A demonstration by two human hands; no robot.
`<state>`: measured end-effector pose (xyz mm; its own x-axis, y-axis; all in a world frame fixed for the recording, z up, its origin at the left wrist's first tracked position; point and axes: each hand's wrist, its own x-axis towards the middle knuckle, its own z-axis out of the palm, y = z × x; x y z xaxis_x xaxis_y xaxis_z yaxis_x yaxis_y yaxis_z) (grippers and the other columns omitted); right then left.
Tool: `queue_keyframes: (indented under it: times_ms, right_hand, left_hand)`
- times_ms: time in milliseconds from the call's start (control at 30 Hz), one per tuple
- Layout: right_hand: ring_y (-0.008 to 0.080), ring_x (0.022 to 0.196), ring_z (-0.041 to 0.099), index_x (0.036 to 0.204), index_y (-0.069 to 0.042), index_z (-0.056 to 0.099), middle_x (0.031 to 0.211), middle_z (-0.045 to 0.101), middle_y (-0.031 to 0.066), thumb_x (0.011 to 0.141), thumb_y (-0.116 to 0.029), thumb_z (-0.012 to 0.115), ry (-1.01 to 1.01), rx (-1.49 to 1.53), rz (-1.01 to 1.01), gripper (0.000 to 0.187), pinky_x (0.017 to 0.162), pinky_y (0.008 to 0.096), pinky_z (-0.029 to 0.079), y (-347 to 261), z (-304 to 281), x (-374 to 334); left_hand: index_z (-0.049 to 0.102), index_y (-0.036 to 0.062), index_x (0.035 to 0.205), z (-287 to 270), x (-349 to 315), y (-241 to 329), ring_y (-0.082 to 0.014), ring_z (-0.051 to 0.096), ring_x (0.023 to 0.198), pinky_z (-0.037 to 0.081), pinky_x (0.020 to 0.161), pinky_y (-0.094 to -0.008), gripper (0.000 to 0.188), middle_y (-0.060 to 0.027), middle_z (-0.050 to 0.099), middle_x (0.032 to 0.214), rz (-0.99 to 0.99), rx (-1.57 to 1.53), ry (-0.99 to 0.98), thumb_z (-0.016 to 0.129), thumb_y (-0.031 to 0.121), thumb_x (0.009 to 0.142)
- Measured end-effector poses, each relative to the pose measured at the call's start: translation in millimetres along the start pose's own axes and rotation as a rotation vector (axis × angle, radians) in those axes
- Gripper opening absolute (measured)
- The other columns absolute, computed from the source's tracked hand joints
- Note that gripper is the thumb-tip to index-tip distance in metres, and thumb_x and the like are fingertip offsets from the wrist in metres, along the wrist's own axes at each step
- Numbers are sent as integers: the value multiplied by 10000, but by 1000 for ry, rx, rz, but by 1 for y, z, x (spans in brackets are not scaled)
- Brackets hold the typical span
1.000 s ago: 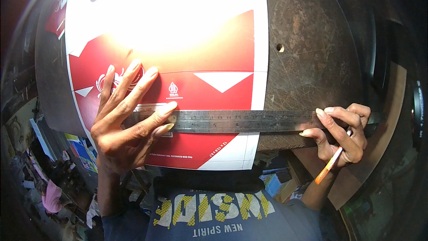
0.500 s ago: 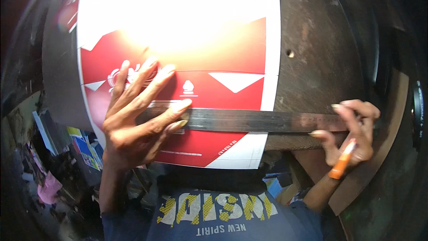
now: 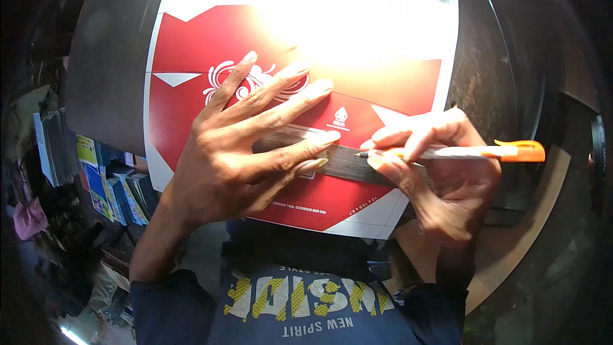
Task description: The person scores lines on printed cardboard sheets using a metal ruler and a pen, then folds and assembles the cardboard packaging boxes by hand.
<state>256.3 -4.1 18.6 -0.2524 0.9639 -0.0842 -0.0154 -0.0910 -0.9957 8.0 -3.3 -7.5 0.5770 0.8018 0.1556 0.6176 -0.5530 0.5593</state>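
A large printed sheet, red and white with white line ornaments, lies on a dark work surface. Across its near part lies a flat metal ruler. My left hand rests spread over sheet and ruler, its thumb and forefinger on the metal and the other fingers stretched over the red print. Pinched in my right hand is a white pen with an orange cap on its back end. Its tip points left, over the ruler close to my left fingertips. My right fingers hide the ruler's right end.
Glare washes out the sheet's far part. The dark work surface shows on both sides. Down on the left stand several books, with a pink cloth-like thing farther left. A curved brown board edge runs along the right.
My right hand has moved left from the ruler's far right end, and the pen has swung from hanging down to pointing left. The sheet appears shifted right in view.
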Motion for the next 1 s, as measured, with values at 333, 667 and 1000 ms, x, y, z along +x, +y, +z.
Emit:
queue_keyframes:
  times_ms: [333,667,1000]
  right_hand:
    - [190,851,714,980,79,597,898,691,145,813,138,726,6,-107,-187,219,744,302,627,25,5,4]
    - [174,813,718,992,76,597,845,701,145,810,105,748,-22,-272,-288,239,714,282,620,27,4,6]
    - [192,819,716,982,81,596,875,691,155,831,106,726,-37,-200,-310,201,681,281,620,29,3,5]
  left_hand:
    - [774,223,1073,3,-3,-3,-371,519,1338,209,1198,-550,333,-156,638,1333,2,-60,12,797,219,742]
    - [767,224,1076,-1,-4,-3,-379,533,1323,216,1197,-551,338,-157,642,1327,-1,-40,4,796,214,739]
    - [766,236,1073,1,-4,0,-372,547,1310,227,1194,-564,347,-151,648,1318,-1,-25,14,801,216,729]
